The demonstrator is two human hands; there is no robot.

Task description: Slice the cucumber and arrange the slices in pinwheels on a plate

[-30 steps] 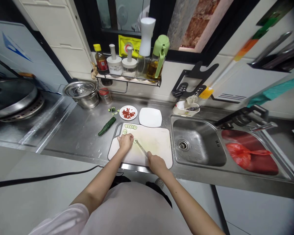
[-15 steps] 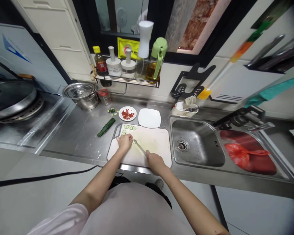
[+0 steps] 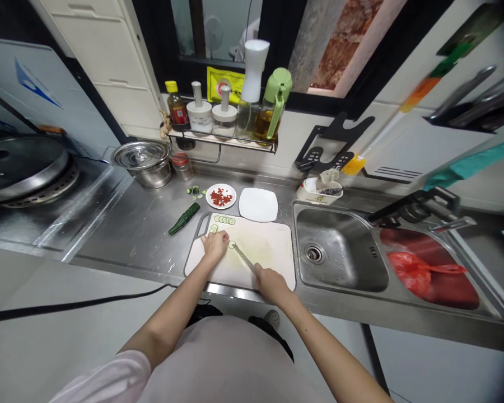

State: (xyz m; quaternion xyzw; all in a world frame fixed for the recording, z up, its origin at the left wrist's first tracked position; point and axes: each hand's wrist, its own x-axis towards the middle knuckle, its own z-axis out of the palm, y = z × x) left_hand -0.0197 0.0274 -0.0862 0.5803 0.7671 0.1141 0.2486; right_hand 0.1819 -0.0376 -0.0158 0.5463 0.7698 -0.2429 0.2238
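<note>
My left hand [image 3: 215, 246] rests on the white cutting board [image 3: 252, 274], its fingers curled together. Whatever is beneath them is hidden. Just right of its fingertips lies a pale round cucumber slice [image 3: 232, 244]. My right hand [image 3: 273, 284] grips the handle of a knife [image 3: 244, 259], with the blade pointing up and left and its tip at the slice. A row of cucumber slices [image 3: 225, 220] lies along the board's upper left, with a few more close behind my left hand. An uncut-looking length of dark green cucumber [image 3: 184, 218] sits on the counter left of the board.
Behind the board stand a plate of chopped red pieces [image 3: 220, 196] and a white square plate [image 3: 258, 204]. Cucumber scraps [image 3: 195, 192] lie near a red-lidded jar [image 3: 182, 167] and a steel pot [image 3: 145, 168]. At right is the sink [image 3: 340, 246], with a red bag [image 3: 411, 274] in its second basin.
The knife and my right hand have shifted slightly right and toward me. More of the slice's round face shows by the knife tip. My left hand stays nearly in place.
</note>
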